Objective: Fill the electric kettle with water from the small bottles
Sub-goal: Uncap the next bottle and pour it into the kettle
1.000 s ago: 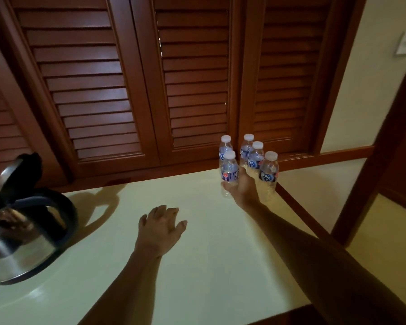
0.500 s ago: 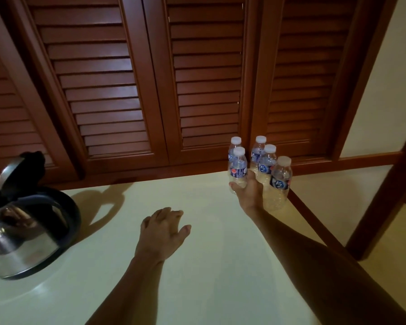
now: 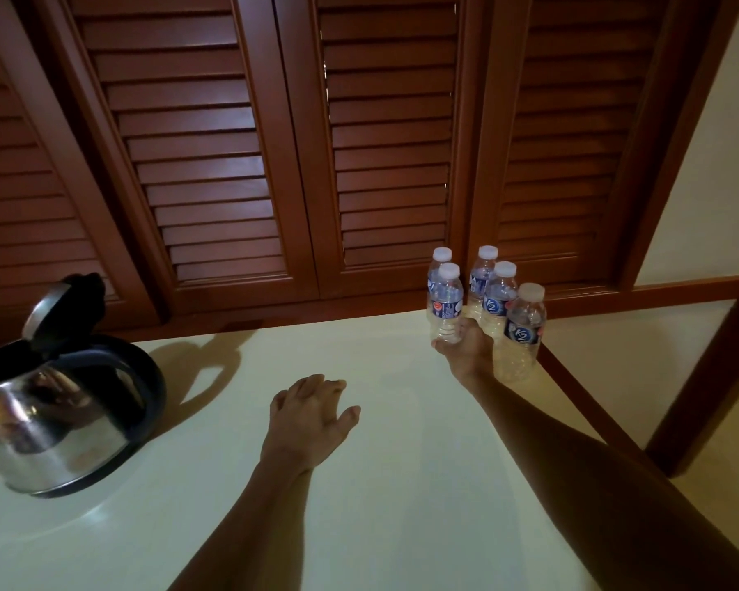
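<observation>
A steel electric kettle (image 3: pixel 56 428) with a black handle stands at the table's left, its lid tipped up and open. Several small clear water bottles with white caps cluster at the far right corner. My right hand (image 3: pixel 466 349) grips the base of the front-left bottle (image 3: pixel 446 305), which carries a blue label and is still capped. Another bottle (image 3: pixel 525 322) stands just right of that hand. My left hand (image 3: pixel 306 424) lies flat on the tabletop, fingers straight, holding nothing.
The cream tabletop (image 3: pixel 359 526) ends in a right edge (image 3: pixel 572 386) close to the bottles. Brown louvered doors (image 3: pixel 359 142) rise directly behind the table. A wooden door frame (image 3: pixel 709 377) stands at the right.
My right hand has closed around the front-left bottle's base and the bottle sits slightly higher against the others. The view shifted a little. My left hand stayed on the table.
</observation>
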`<move>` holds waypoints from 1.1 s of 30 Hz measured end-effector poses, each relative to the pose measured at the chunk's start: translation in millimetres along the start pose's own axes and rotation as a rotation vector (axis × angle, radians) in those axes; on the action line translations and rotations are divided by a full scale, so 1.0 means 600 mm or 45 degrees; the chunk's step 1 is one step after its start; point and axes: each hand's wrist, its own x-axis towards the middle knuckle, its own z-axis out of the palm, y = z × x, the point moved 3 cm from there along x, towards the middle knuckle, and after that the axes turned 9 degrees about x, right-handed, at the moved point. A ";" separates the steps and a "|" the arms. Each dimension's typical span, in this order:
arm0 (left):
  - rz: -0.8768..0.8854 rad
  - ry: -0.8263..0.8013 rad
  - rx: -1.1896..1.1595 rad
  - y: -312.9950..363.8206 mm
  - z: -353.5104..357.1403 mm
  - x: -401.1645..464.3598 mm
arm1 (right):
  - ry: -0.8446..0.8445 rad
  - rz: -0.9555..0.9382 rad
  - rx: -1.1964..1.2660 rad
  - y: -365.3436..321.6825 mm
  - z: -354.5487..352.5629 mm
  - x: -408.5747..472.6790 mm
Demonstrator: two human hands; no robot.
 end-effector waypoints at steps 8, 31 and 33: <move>0.003 0.023 -0.026 0.005 -0.008 -0.003 | 0.016 0.070 -0.104 -0.008 -0.011 -0.035; 0.514 -0.257 -0.341 -0.238 -0.068 -0.206 | -0.510 -0.313 -0.787 -0.122 0.167 -0.428; 0.554 -0.212 -0.334 -0.289 -0.085 -0.231 | -0.580 -0.361 -0.739 -0.146 0.205 -0.473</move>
